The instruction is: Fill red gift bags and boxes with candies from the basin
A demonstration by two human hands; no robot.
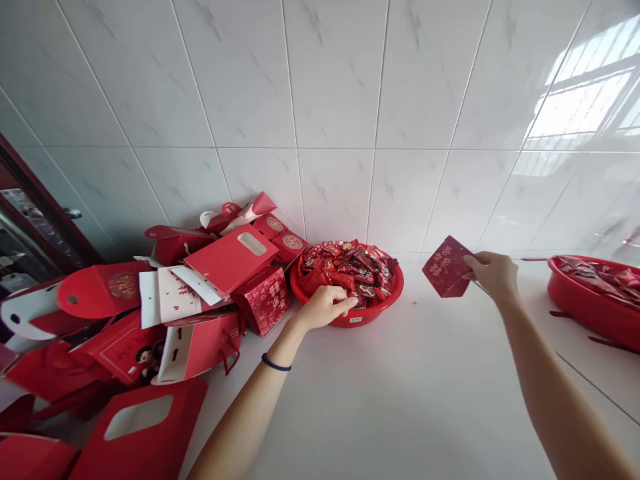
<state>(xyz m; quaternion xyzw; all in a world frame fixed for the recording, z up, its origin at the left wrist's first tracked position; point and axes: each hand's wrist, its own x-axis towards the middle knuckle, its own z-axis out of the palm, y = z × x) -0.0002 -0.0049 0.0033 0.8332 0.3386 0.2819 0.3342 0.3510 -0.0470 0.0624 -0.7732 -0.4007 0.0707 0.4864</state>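
- Left hand [327, 307]: fingers curled in, thumb toward fingertips, at the front rim of the red basin [377, 312]. Can't tell if anything is pinched in it, or if it touches the candies [370, 270]. Dark wristband [276, 361] on that wrist.
- Right hand [493, 273]: gripping the dark red packet [443, 270] by its right-hand side, thumb and fingers closed on it.
- Dark red packet: held up over the table [400, 407], right of the red basin and apart from it, toward the back edge. Tilted, gold lettering on the face toward camera.
- Red basin: on the table near the back edge, heaped with red-wrapped candies. Small white label on its front wall.
- Patterned box [265, 300]: just beside the basin, on its left.
- Red boxes [227, 257]: jumbled heap over the left part of the table, reaching from the back edge toward the front-left corner. Some flaps open, some with cut-out windows.
- Second basin [575, 300]: toward the table's right end, also red, wrapped pieces inside, cropped by the frame.
- Tiled wall [340, 100] runs along the back edge.
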